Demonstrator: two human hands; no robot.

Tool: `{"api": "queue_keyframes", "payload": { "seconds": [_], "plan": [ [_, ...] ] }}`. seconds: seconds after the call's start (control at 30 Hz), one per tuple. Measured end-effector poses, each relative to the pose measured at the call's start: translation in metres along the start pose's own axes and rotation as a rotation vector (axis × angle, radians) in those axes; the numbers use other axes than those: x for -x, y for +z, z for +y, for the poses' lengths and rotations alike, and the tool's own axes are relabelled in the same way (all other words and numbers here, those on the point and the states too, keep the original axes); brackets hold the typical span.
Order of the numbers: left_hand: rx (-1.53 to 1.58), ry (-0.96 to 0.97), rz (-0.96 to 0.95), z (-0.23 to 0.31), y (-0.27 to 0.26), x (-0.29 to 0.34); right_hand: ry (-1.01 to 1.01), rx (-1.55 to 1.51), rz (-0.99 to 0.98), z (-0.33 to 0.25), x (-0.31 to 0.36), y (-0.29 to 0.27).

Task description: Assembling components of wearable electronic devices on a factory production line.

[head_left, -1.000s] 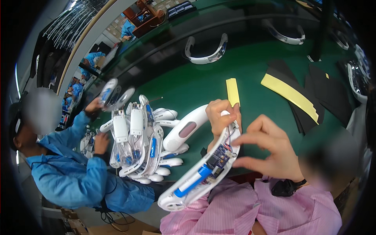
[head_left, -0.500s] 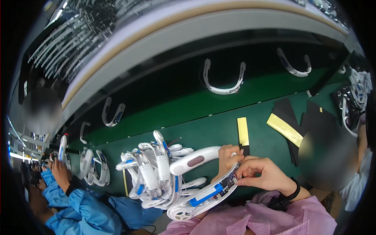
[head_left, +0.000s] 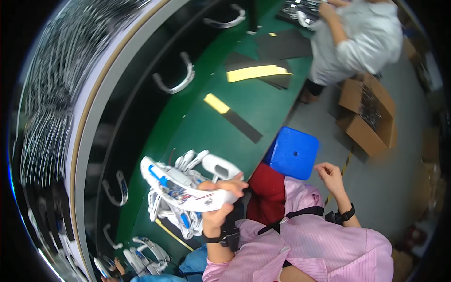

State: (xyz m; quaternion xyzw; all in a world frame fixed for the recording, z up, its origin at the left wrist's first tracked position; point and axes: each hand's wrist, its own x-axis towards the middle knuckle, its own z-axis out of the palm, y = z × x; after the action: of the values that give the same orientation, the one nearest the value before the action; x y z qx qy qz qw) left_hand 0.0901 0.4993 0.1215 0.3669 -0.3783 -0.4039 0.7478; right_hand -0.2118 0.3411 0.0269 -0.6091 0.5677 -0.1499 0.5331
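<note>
A white U-shaped neck fan [head_left: 176, 191], its shell open on one arm, is gripped in my left hand [head_left: 217, 218]. A blue block and a circuit board with thin wires show inside that arm. Its other arm, with an oval window, seems to point away behind my fingers. Beneath and beside it, a heap of white neck fans [head_left: 188, 222] lies on the green bench, partly covered by the held one. Away from the bench, my right hand [head_left: 331, 177] hovers near a blue stool [head_left: 296, 152], with its fingers apart and nothing visible in them.
Black sheets with yellow strips [head_left: 256, 73] and a black-and-yellow strip [head_left: 232, 117] lie on the bench [head_left: 197, 124]. More neck fans [head_left: 181, 84] stand along its back. A co-worker in grey [head_left: 357, 42] works at the far end. An open carton [head_left: 369, 115] sits on the floor.
The view has swung to the right, bringing the stool and floor in. My right hand has left the open neck fan and moved off to the right. My left hand still holds it, now turned.
</note>
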Motion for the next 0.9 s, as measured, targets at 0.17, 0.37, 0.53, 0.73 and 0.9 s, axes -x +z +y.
{"api": "queue_keyframes", "payload": {
  "seconds": [0.17,0.37,0.53,0.73,0.9],
  "plan": [
    [0.034,-0.102,0.042,-0.015,0.0,0.016,0.409,-0.012,0.229,0.189,0.049,-0.026],
    [0.143,-0.35,-0.039,0.01,-0.01,0.065,0.297,0.6,-0.228,0.247,-0.005,0.032],
    [0.124,-0.474,0.031,0.021,0.012,0.06,0.043,0.541,-0.147,0.215,-0.085,0.063],
    [0.186,-0.47,0.079,-0.057,0.017,0.007,0.37,0.267,0.049,0.274,0.019,-0.066],
    [0.079,-0.445,0.166,-0.071,0.048,-0.032,0.762,0.392,-0.171,0.305,0.003,-0.148]
  ]
}}
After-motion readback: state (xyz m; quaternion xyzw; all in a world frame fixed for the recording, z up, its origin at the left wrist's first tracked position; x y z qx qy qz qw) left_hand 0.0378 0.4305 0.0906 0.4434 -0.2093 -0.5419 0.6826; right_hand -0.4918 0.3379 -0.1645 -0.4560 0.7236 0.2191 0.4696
